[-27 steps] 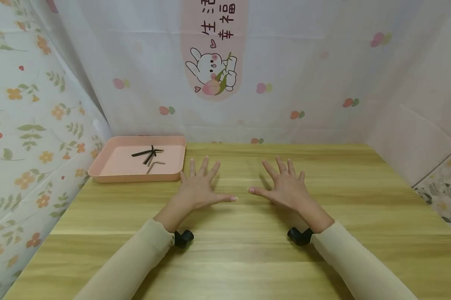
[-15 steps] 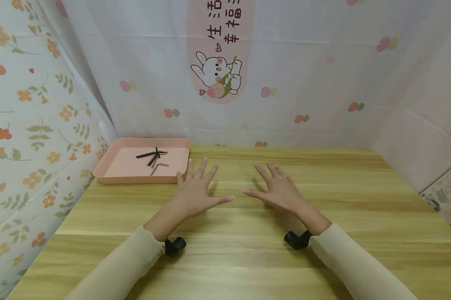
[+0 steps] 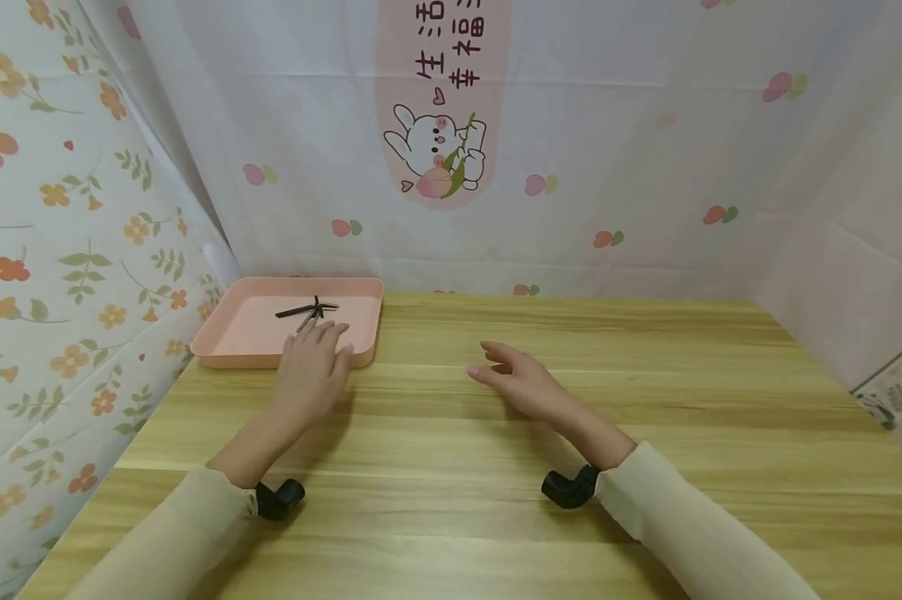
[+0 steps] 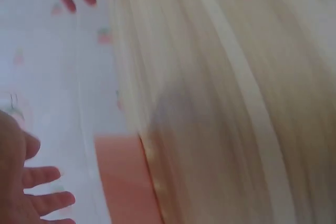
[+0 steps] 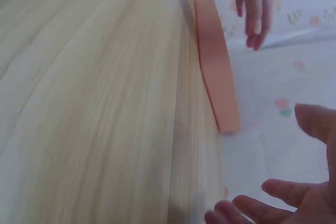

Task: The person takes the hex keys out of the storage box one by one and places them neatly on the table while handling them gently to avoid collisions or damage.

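Note:
My left hand [image 3: 308,367] is over the front rim of the pink tray [image 3: 233,360], its relaxed fingers pointing at the hex keys [image 3: 301,311] inside. Some of those keys are black, others metal-coloured, and they lie in a loose heap partly covered by my fingers. Nothing is in that hand; the left wrist view shows its fingers [image 4: 50,201] apart beside the tray's wall. Over the middle of the table my right hand [image 3: 529,386] hovers with loosely bent fingers and holds nothing. In the right wrist view its thumb [image 5: 315,121] stands away from the fingers.
The wooden table [image 3: 451,500] stretches across the front and right. Behind it hangs a white curtain [image 3: 608,167] with a rabbit print, and a floral cloth [image 3: 83,275] borders the left side. A black wrist camera [image 3: 571,487] sits below each wrist.
My left hand has moved left from the table to over the tray, its spread fingers drawing closer together. My right hand has shifted slightly left and its fingers have relaxed from a wide spread.

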Demonstrator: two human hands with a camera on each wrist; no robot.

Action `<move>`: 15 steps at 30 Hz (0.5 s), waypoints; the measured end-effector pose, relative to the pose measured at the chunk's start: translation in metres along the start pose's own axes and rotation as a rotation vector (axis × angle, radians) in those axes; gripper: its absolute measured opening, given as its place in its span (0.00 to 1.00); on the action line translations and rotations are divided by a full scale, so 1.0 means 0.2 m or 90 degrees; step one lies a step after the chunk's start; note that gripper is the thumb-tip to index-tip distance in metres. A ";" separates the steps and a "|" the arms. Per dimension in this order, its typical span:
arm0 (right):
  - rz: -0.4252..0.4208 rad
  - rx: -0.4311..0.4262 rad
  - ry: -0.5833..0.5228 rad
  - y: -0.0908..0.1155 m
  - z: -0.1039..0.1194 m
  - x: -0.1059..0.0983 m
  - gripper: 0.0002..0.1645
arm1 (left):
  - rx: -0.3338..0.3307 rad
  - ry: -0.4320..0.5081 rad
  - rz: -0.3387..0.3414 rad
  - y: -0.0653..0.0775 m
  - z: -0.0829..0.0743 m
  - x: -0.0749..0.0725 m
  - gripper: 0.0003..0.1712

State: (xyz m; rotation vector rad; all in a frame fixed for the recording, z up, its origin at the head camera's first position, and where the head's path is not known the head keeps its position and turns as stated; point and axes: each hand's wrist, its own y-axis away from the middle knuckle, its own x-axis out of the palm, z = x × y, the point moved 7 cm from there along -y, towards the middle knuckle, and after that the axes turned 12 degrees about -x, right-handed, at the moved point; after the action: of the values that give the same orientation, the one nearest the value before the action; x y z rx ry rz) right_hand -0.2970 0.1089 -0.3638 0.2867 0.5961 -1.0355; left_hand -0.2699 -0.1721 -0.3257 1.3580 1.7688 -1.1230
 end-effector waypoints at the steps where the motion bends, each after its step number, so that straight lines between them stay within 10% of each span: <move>1: -0.002 0.000 -0.014 -0.01 0.01 0.01 0.45 | -0.018 0.022 -0.005 -0.01 0.04 -0.02 0.25; 8: -0.011 -0.019 -0.107 -0.11 0.07 0.11 0.39 | -0.173 0.204 -0.002 -0.06 0.32 -0.09 0.27; 15: -0.032 0.002 -0.311 -0.19 0.12 0.22 0.34 | -0.305 0.334 -0.133 -0.08 0.56 -0.17 0.30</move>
State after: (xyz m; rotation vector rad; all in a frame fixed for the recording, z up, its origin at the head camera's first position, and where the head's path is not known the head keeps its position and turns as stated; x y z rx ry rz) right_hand -0.3055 0.0476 -0.3690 0.0154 0.1614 -1.1056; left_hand -0.2768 -0.2883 -0.3407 1.2509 2.4034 -0.3927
